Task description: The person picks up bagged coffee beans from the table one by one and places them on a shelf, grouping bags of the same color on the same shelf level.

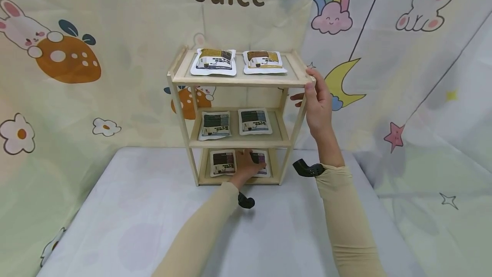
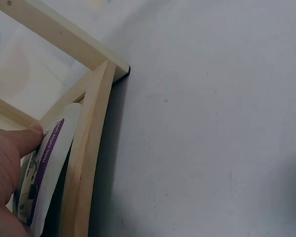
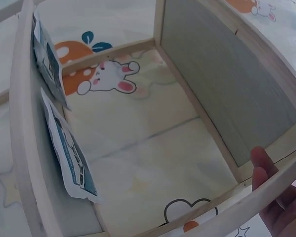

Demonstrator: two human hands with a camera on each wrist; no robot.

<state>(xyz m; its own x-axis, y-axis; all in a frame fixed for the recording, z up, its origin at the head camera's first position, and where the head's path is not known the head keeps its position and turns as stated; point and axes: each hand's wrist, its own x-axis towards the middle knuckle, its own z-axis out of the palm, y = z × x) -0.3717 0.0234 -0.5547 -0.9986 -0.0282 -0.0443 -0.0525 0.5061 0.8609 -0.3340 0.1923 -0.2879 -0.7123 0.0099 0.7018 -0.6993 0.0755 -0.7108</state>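
Observation:
A three-tier wooden rack (image 1: 240,144) stands on the white table, with flat coffee packets on every tier. On the bottom tier, my left hand (image 1: 247,166) reaches over the right-hand packet, which has a purple label (image 1: 260,157). The left wrist view shows my thumb at the edge of this purple coffee packet (image 2: 49,153); the other fingers are hidden there. A dark-labelled packet (image 1: 224,163) lies just left of that hand. My right hand (image 1: 319,106) grips the rack's upper right corner, its fingers wrapped around the frame, as the right wrist view also shows of the top rail (image 3: 227,212).
Two yellow-brown packets, one left (image 1: 214,62) and one right (image 1: 264,62), lie on the top tier. The middle tier carries two green-blue packets, left (image 1: 215,125) and right (image 1: 255,121). A printed cloth (image 1: 134,54) hangs behind the rack, over the table (image 1: 127,208).

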